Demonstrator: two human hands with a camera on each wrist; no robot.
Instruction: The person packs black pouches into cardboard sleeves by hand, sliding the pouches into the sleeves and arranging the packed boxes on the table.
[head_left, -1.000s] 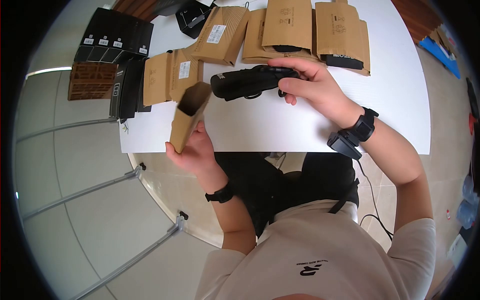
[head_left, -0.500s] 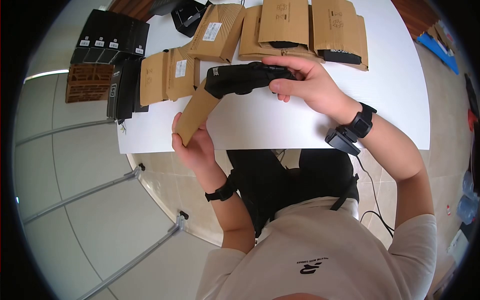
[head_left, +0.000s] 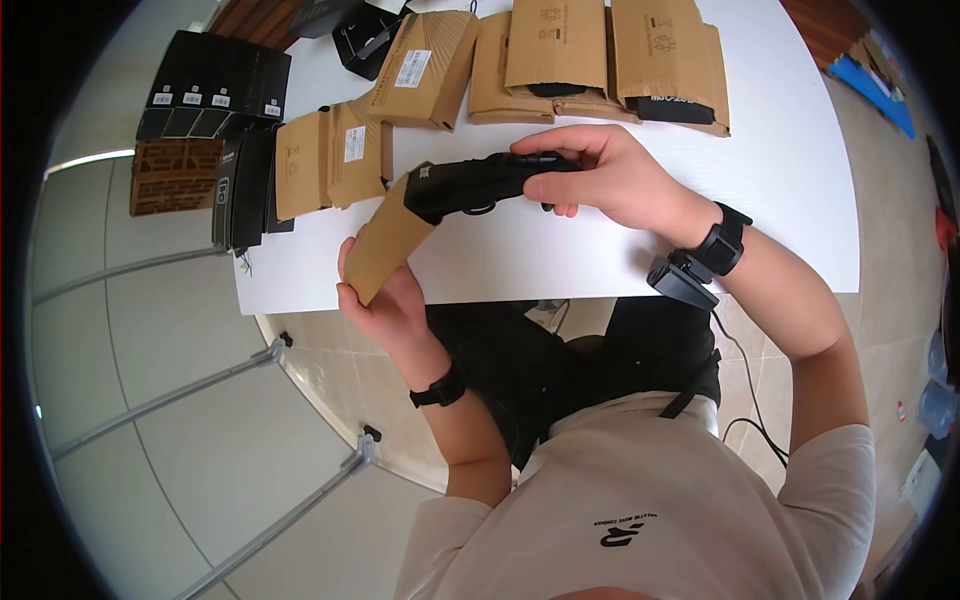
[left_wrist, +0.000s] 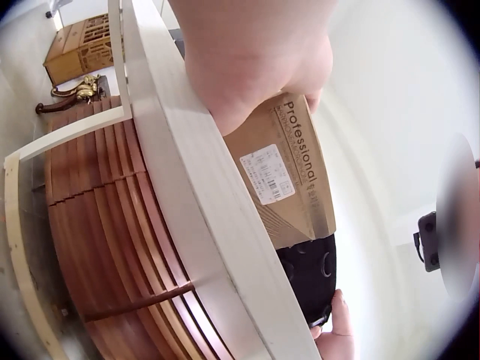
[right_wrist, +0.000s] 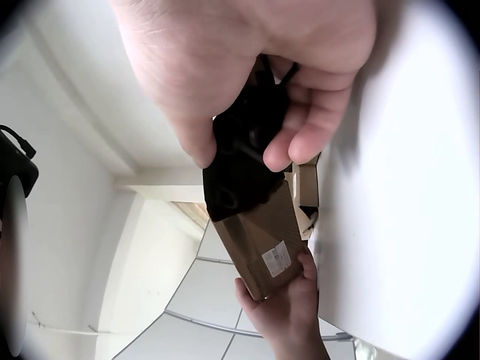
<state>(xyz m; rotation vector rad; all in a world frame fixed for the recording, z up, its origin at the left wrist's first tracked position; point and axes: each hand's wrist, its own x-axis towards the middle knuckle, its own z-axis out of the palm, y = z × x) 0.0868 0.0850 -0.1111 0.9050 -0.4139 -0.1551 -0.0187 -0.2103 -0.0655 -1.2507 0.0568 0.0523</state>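
Note:
The left hand (head_left: 388, 306) grips the lower end of a brown cardboard sleeve (head_left: 385, 245), tilted up over the table's front part. A black pouch-like item (head_left: 465, 187) has its left end at the sleeve's upper opening, partly inside it. Thumb and fingers of the right hand (head_left: 615, 185) pinch the item's other end. In the left wrist view the sleeve (left_wrist: 281, 169) shows a white label and the black item (left_wrist: 311, 277) sticks out of it. The right wrist view shows the right hand (right_wrist: 255, 75) around the black item (right_wrist: 244, 169), above the sleeve (right_wrist: 262, 247).
Along the back of the white table (head_left: 560, 255) lie several brown boxes (head_left: 425, 70), two of them at the right with black items inside. Black boxes (head_left: 215, 85) stand at the left. A cable (head_left: 745, 375) hangs from the right wrist's camera.
The left hand has raised and tilted the sleeve toward the black item. The right hand has moved slightly left, and the item's end, apart from the sleeve before, is now at its opening.

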